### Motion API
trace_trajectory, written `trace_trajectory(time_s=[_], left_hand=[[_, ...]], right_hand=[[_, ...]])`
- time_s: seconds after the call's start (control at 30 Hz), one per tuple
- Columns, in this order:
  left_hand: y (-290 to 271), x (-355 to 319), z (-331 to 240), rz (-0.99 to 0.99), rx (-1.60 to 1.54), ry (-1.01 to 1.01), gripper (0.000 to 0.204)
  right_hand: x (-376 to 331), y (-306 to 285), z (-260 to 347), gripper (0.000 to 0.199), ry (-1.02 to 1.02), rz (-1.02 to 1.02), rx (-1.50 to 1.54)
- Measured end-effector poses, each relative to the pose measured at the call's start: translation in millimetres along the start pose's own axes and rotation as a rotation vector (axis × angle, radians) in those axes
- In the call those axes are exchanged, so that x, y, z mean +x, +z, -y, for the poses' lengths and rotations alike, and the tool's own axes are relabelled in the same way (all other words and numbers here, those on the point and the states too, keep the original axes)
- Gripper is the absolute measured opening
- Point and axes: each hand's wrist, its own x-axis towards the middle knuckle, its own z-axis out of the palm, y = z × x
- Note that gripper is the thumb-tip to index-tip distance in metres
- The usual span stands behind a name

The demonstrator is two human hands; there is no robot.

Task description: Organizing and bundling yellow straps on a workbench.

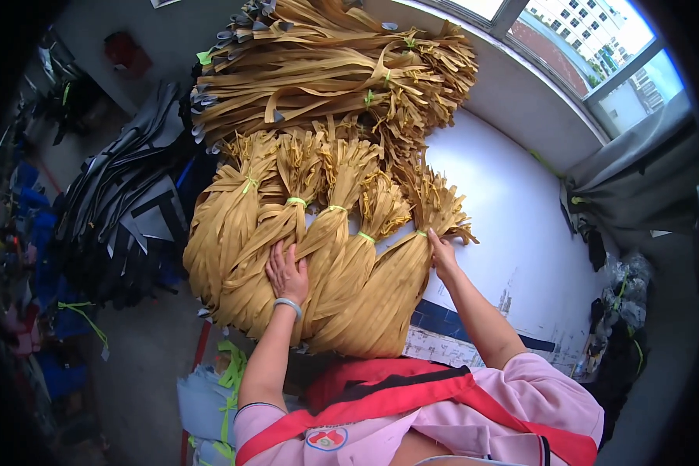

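Observation:
Several bundles of tan fabric straps (272, 225) lie side by side in front of me, each gathered near its far end by a thin bright green tie (337, 208). My left hand (289, 273), with a pale bangle at its wrist, rests flat on the bundles left of the middle, fingers apart. At the rightmost bundle (392, 279), my right hand (443, 256) grips the edge of the neck beside its green tie (422, 234). Some of the right fingers are hidden. The bundles' near ends droop over the table edge close to my body.
A larger pile of tan straps (303, 78) with grey ends is stacked behind. The white table (497, 202) extends right, toward a window (582, 46). Black and grey pieces (124, 194) are heaped at left. Light blue material with green strips (210, 396) sits low left; plastic-wrapped items (629, 287) stand right.

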Motion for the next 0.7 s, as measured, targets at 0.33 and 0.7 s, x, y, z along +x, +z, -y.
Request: trace_trajectory(time_s=[0.33, 0.7], left_hand=[[-41, 25, -5, -0.028, -0.322, -0.017, 0.048], [-113, 264, -83, 0.213, -0.240, 0.432, 0.030]], right_hand=[[40, 47, 16, 0.098, -0.088, -0.632, -0.404], [42, 51, -2, 0.088, -0.544, -0.686, -0.532]])
